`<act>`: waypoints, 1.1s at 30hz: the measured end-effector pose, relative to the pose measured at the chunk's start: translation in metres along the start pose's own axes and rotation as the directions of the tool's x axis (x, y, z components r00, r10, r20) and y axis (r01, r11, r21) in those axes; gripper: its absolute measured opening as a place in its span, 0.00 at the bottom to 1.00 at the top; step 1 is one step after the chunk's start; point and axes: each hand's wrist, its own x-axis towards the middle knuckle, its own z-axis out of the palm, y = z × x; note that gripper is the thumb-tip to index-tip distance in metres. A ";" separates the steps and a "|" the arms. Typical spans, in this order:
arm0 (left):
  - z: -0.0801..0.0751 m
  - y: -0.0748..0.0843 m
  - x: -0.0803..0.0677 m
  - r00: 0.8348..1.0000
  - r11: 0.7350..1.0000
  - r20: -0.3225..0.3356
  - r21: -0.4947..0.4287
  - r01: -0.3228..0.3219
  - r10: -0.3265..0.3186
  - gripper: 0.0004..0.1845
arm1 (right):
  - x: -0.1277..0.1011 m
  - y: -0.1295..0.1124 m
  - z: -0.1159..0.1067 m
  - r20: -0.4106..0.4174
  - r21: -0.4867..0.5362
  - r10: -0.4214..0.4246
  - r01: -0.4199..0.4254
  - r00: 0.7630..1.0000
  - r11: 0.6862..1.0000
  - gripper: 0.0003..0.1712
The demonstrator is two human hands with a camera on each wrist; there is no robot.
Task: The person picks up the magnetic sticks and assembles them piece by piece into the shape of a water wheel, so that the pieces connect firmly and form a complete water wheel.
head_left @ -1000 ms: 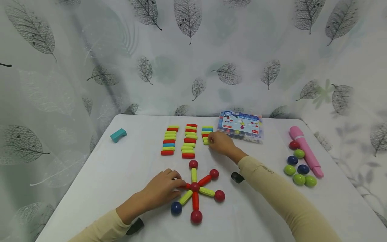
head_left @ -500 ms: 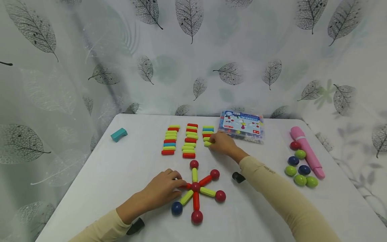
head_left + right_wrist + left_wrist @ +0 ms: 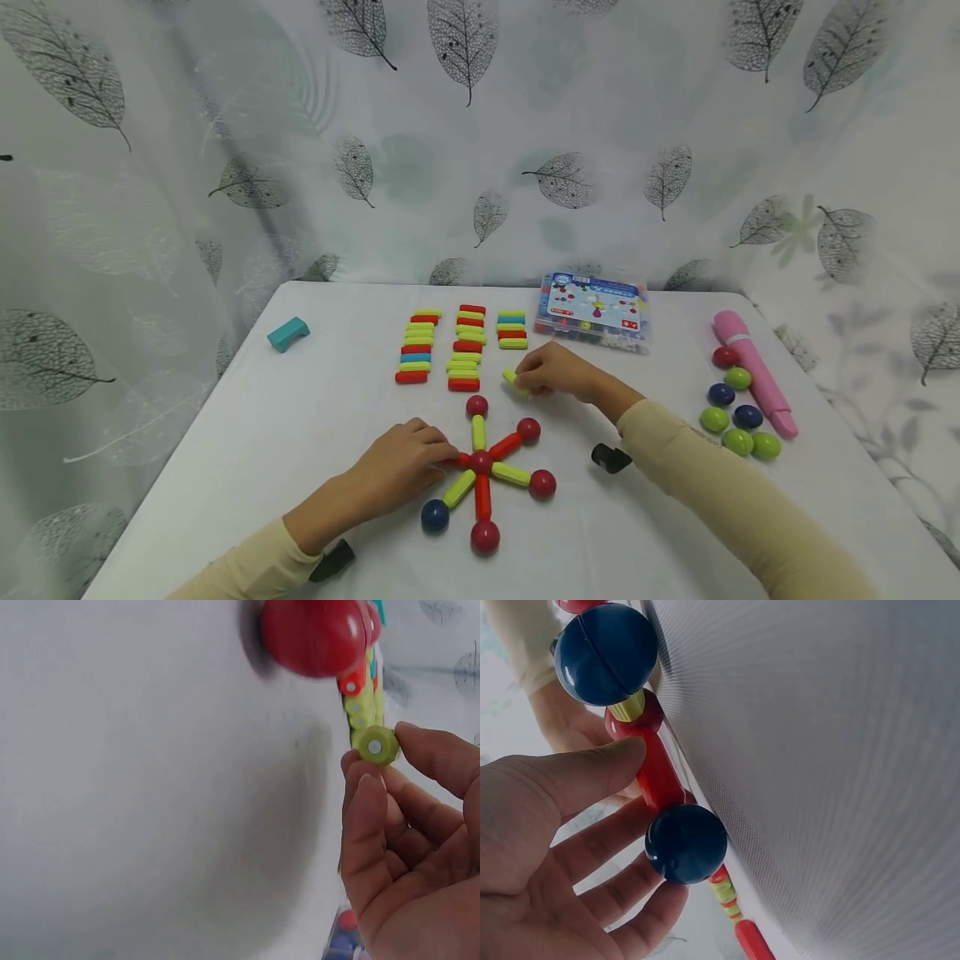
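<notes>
Head view, centre of the frame: a yellow-green rod [image 3: 511,377] is pinched between thumb and fingers by the right hand [image 3: 558,372]; whether the counter [image 3: 337,358] is touched by the rod cannot be told. Just below it, a star-shaped figure [image 3: 481,462] of rods and balls is laid out, and its left-pointing red rod [image 3: 660,771] is grasped by the left hand [image 3: 397,471]; in the left wrist view, a dark blue ball [image 3: 686,844] is seen at that rod's outer end. Farther up, three columns of coloured rods [image 3: 467,346] are lined up, with a clear case [image 3: 592,302] placed to their right. A pink tube [image 3: 756,375] and loose balls [image 3: 738,442] are set at the right, a teal block [image 3: 288,334] at the left.
</notes>
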 end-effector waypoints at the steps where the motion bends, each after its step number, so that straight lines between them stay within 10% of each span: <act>1: 0.000 0.000 0.000 1.000 1.000 0.000 0.000 -0.001 0.001 0.20 | -0.002 -0.001 0.002 0.019 0.015 -0.004 0.004 1.000 1.000 0.13; 33: 0.000 -0.002 0.001 1.000 1.000 -0.014 0.012 -0.020 0.020 0.19 | -0.015 -0.020 0.028 0.213 -0.120 -0.028 0.055 0.977 0.991 0.08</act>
